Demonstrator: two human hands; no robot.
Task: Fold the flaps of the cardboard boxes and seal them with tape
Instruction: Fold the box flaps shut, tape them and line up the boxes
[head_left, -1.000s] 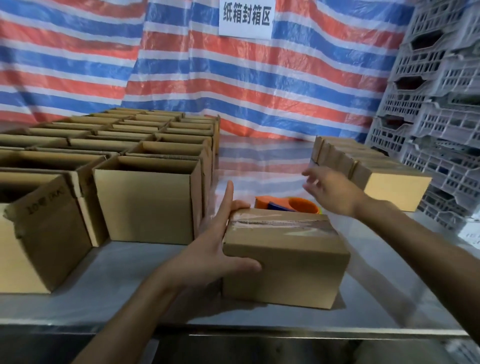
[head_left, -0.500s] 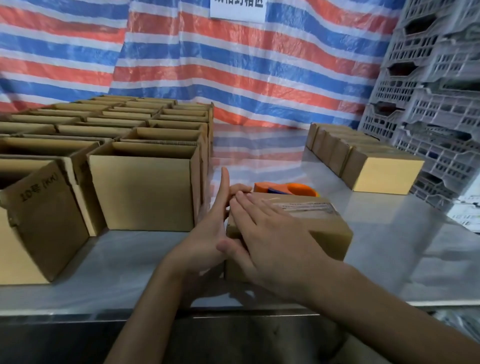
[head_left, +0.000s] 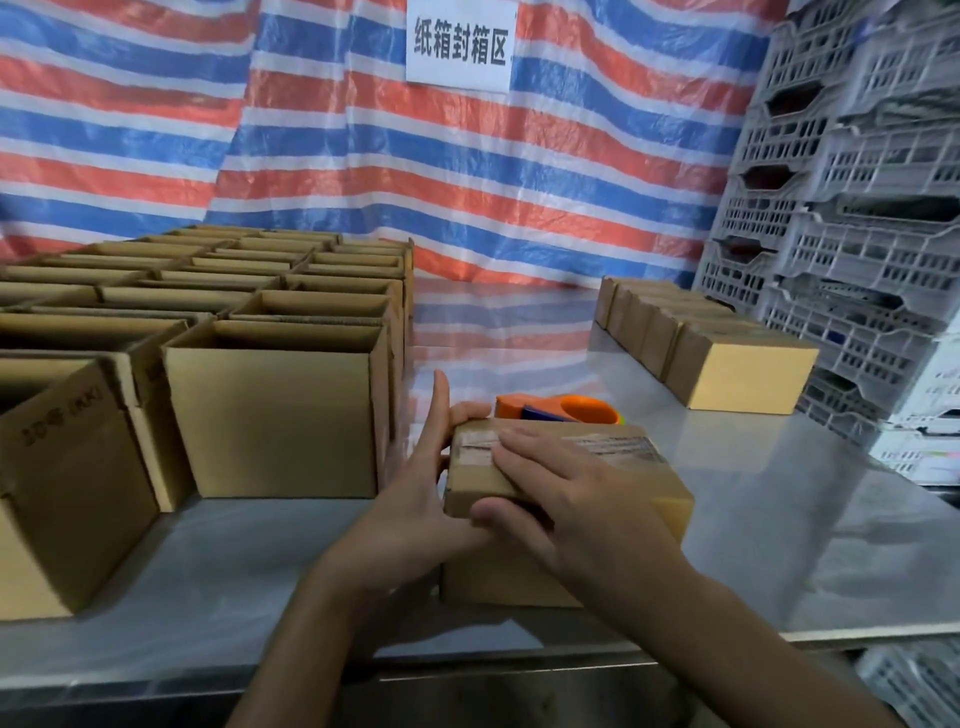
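Two hands are on one closed cardboard box (head_left: 670, 506), which sits at the near middle of the counter (head_left: 779, 519). Its long side runs left to right, and a strip of clear tape (head_left: 613, 447) lies along the top the same way. The left hand (head_left: 415, 499) is against the box's left end, one finger pointing straight up and others hooked over the far top corner. The right hand (head_left: 576, 499) lies flat on the lid, fingers straight and pointing left, thumb down over the near edge.

One orange tape dispenser (head_left: 571, 408) rests just behind the box. To the left stand the open boxes (head_left: 275, 421), flaps up, packed in rows back to the far wall; well over a dozen, though I cannot count them exactly. To the far right is a row of sealed boxes (head_left: 743, 376), five as far as I can make out.

The counter is shiny grey metal. A red, white and blue striped tarp (head_left: 363, 156) hangs behind it with one white sign (head_left: 460, 47) pinned up. Grey plastic crates (head_left: 857, 208) are stacked high on the right.
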